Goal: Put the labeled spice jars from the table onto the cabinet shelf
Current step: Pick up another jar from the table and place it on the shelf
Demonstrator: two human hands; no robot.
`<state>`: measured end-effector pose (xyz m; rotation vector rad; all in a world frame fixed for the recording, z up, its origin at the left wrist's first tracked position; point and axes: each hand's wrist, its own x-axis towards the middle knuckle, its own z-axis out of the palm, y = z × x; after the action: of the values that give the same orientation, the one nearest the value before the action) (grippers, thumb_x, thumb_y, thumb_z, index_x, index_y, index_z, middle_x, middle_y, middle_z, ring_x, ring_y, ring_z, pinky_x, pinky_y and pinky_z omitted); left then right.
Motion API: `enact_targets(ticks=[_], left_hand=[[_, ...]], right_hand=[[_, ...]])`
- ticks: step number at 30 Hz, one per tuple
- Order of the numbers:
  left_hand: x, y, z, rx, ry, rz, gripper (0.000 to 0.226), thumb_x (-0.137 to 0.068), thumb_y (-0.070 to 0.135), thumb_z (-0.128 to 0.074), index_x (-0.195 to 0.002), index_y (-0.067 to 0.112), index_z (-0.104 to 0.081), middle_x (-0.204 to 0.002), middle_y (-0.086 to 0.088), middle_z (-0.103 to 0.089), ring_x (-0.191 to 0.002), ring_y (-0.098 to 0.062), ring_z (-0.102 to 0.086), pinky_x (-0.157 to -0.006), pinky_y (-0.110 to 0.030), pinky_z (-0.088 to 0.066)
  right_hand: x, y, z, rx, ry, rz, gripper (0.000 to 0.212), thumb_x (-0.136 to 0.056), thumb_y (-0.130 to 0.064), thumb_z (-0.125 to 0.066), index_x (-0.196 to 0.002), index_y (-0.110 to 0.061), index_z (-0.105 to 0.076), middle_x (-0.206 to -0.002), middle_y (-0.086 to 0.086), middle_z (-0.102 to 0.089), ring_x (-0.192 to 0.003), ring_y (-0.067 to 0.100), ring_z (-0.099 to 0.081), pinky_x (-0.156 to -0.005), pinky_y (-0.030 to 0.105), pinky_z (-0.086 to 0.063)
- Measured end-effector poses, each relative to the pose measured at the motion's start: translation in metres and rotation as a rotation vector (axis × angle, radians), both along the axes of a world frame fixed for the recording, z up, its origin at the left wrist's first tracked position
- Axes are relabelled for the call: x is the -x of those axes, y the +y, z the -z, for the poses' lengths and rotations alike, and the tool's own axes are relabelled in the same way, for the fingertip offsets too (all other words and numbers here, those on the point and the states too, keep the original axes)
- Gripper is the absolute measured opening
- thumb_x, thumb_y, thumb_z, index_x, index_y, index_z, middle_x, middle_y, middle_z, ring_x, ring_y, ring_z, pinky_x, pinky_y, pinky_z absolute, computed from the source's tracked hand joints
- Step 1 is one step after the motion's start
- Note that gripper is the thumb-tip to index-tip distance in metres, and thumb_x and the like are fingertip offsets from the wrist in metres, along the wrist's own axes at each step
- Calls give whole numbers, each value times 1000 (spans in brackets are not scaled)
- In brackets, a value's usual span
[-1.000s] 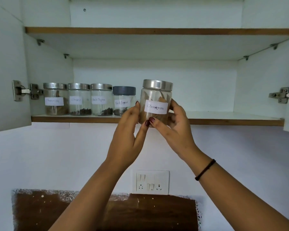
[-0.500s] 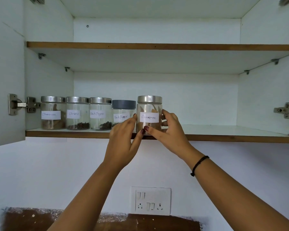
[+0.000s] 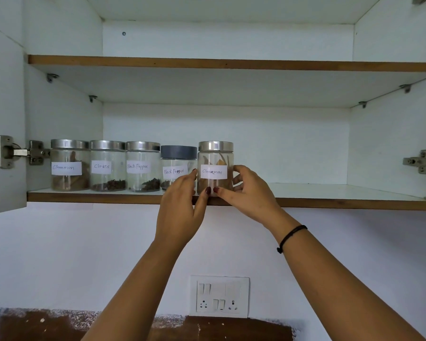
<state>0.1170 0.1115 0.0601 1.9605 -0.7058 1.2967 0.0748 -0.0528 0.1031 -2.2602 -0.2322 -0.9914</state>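
Your jar: clear glass Cinnamon jar (image 3: 215, 168), steel lid, upright at the shelf (image 3: 330, 190) front edge.
Your row: four labelled jars (image 3: 123, 166) upright leftward, the nearest just beside it.

Five jars on the lower shelf (image 3: 330, 190) carry handwritten white labels. From the left of the frame: first jar (image 3: 70, 166) reads "Cinnamon", second jar (image 3: 107, 166) "Cloves", third jar (image 3: 143, 166) "Black Pepper", grey-lidded jar (image 3: 176, 166) "Black Pepper", and fifth jar (image 3: 215, 166), mid-frame, "Cinnamon".
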Motion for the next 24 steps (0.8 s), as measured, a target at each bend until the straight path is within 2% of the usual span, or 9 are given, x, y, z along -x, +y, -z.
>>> enact_targets(ticks=[7,10,12,15,19,24], left_hand=[[1,-5,0,10,-26,-83,34,-94,27,-62,-125,13,-62,-100,-2,-70,-90,-18,-62,-80,-24,-42],[4,-7,-2,41,-12,-82,30,-91,25,-65,-119,12,-65,-95,-2,-70,-87,-19,-63,-77,-28,-47],[6,-8,-2,47,-2,-85,28,-91,26,-64,-116,14,-67,-95,-2,-71,-86,-19,-63,-77,-31,-50],[6,-10,-4,39,24,-125,23,-92,27,-60,-110,17,-70,-87,-2,-69,-82,-17,-61,-72,-26,-44],[8,-12,-6,56,46,-143,19,-91,25,-61,-101,15,-72,-88,-4,-71,-82,-20,-62,-72,-26,-43],[7,-12,-5,45,27,-143,19,-92,27,-60,-103,16,-72,-92,-3,-72,-85,-19,-63,-76,-29,-47]], right_hand=[[-5,0,3,30,-34,92,70,-81,-49,-72,-138,-19,-46,-110,0,-63,-97,15,-62,-82,32,-54],[-8,0,4,8,-41,112,74,-80,-49,-73,-140,-16,-44,-106,1,-63,-97,17,-62,-84,34,-55],[-9,1,4,2,-52,134,72,-81,-48,-74,-138,-15,-45,-105,1,-64,-97,18,-62,-82,32,-54],[-10,5,6,25,-79,175,64,-82,-48,-72,-133,-15,-50,-101,2,-65,-93,18,-62,-75,28,-52],[-10,8,3,27,-66,213,59,-82,-51,-70,-127,-17,-54,-95,-1,-67,-88,16,-62,-71,28,-51],[-11,7,-2,30,-18,207,61,-84,-50,-68,-135,-19,-54,-95,-3,-70,-91,14,-61,-76,26,-48]])
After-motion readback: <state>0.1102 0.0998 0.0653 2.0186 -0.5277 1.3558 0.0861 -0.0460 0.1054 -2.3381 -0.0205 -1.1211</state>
